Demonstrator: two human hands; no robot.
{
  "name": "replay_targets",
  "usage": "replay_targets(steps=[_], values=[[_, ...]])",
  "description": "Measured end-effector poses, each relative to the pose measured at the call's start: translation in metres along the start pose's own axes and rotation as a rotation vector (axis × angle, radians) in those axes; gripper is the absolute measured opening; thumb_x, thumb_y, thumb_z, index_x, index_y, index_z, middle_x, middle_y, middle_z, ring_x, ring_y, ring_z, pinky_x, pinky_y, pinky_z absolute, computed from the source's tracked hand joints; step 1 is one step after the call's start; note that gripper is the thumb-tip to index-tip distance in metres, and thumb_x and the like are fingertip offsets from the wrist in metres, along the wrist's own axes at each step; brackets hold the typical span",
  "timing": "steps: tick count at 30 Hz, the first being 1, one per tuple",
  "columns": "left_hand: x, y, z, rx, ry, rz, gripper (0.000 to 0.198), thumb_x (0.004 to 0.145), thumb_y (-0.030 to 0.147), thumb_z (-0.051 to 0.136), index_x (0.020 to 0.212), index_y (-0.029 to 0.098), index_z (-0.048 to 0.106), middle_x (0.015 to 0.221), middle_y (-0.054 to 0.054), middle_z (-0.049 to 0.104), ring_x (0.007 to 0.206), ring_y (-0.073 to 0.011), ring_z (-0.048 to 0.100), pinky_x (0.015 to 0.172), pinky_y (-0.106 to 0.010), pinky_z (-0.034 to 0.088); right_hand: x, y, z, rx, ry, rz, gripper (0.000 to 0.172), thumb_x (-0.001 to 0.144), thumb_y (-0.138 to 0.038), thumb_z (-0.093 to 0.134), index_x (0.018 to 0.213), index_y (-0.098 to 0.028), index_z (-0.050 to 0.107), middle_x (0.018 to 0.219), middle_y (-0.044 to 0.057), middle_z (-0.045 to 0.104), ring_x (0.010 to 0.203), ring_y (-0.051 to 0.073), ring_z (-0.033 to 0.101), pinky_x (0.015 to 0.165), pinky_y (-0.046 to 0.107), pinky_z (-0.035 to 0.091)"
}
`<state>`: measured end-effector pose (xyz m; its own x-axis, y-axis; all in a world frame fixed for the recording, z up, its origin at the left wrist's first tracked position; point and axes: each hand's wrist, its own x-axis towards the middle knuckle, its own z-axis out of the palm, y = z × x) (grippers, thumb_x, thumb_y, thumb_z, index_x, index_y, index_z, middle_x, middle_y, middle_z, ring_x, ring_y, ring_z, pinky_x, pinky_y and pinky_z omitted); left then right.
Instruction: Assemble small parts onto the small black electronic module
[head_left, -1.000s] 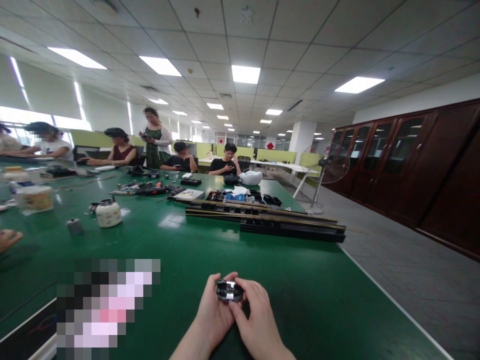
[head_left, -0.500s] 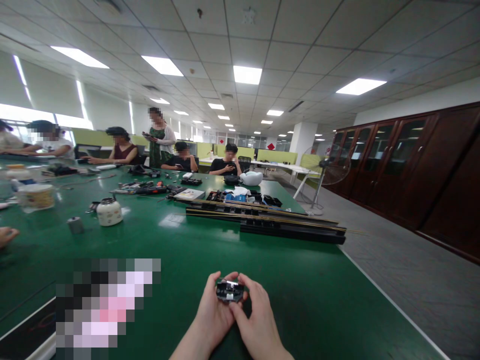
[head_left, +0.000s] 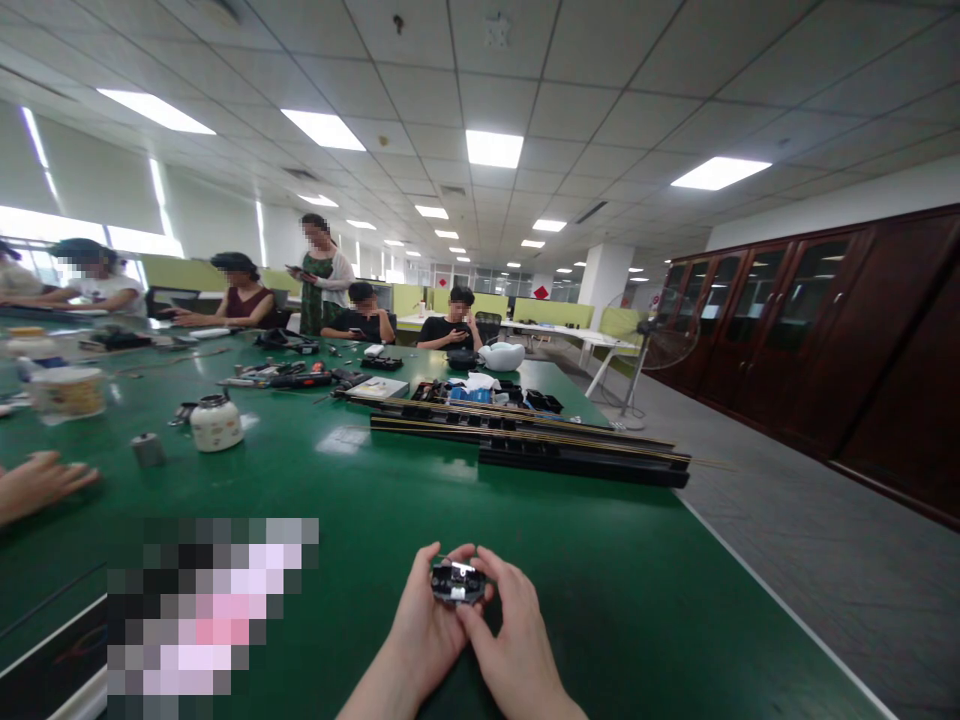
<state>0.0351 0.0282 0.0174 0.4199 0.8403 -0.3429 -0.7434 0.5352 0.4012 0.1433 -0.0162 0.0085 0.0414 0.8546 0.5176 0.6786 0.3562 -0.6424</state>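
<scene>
A small black housing (head_left: 458, 583) with a shiny metal piece and a white part in its hollow is held between my two hands, low over the green table (head_left: 360, 560). My left hand (head_left: 429, 610) cradles it from the left and below, fingers curled round it. On the other side, my right hand (head_left: 510, 610) grips its right edge, with the thumb at the near side and the fingers at the far side. The underside of the housing is hidden by my palm and fingers.
Long black rails (head_left: 585, 462) with thin brass-coloured rods lie across the table ahead. At left stand a patterned white jar (head_left: 217, 424) and a grey cylinder (head_left: 148, 450). Another person's hand (head_left: 45, 485) reaches in at the left edge. Several people sit beyond.
The other person's hand at the left has come further into view, moving right. My hands and the black housing have hardly moved.
</scene>
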Motion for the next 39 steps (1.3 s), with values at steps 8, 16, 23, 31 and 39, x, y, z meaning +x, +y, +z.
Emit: replay_targets(steps=[8,16,23,31,39], values=[[-0.0044,0.0010,0.0047,0.009,0.018,0.003,0.026,0.082,0.031,0.042,0.080,0.012,0.060,0.064,-0.007,0.066,0.052,-0.0191,0.062,0.053,-0.028,0.045,-0.0014,0.0036,0.0022,0.001,-0.002,0.010,0.045,0.073,-0.020,0.057,0.117,-0.026,0.050,0.111,0.004,0.060,0.106,0.021,0.054,0.093,0.038,0.043],[-0.0018,0.0009,0.0011,-0.012,-0.007,-0.008,0.025,0.081,0.033,0.046,0.078,0.013,0.060,0.067,-0.007,0.067,0.052,-0.0178,0.061,0.054,-0.029,0.046,-0.0010,0.0020,0.0005,0.009,0.001,0.009,0.044,0.073,-0.018,0.057,0.115,-0.027,0.052,0.109,0.003,0.061,0.103,0.021,0.055,0.090,0.037,0.045],[-0.0023,0.0002,0.0031,-0.055,-0.006,-0.016,0.028,0.082,0.035,0.047,0.075,0.012,0.060,0.065,-0.005,0.065,0.054,-0.0173,0.062,0.057,-0.029,0.048,-0.0007,0.0008,-0.0005,0.008,0.002,0.006,0.045,0.072,-0.017,0.057,0.116,-0.027,0.051,0.109,0.003,0.062,0.104,0.021,0.056,0.090,0.036,0.045],[-0.0016,-0.0003,0.0011,-0.031,-0.019,-0.020,0.028,0.082,0.036,0.048,0.076,0.012,0.060,0.068,-0.008,0.067,0.059,-0.0187,0.064,0.058,-0.028,0.048,0.0004,0.0011,0.0012,-0.013,0.008,0.010,0.046,0.071,-0.015,0.056,0.115,-0.026,0.051,0.112,0.004,0.061,0.105,0.020,0.056,0.090,0.034,0.046],[-0.0022,0.0004,0.0037,-0.012,0.035,-0.010,0.025,0.082,0.032,0.044,0.079,0.013,0.060,0.067,-0.008,0.066,0.064,-0.0220,0.065,0.056,-0.031,0.048,-0.0005,0.0048,0.0018,-0.033,0.044,-0.037,0.044,0.072,-0.017,0.057,0.114,-0.025,0.053,0.112,0.004,0.061,0.104,0.020,0.057,0.089,0.032,0.047]])
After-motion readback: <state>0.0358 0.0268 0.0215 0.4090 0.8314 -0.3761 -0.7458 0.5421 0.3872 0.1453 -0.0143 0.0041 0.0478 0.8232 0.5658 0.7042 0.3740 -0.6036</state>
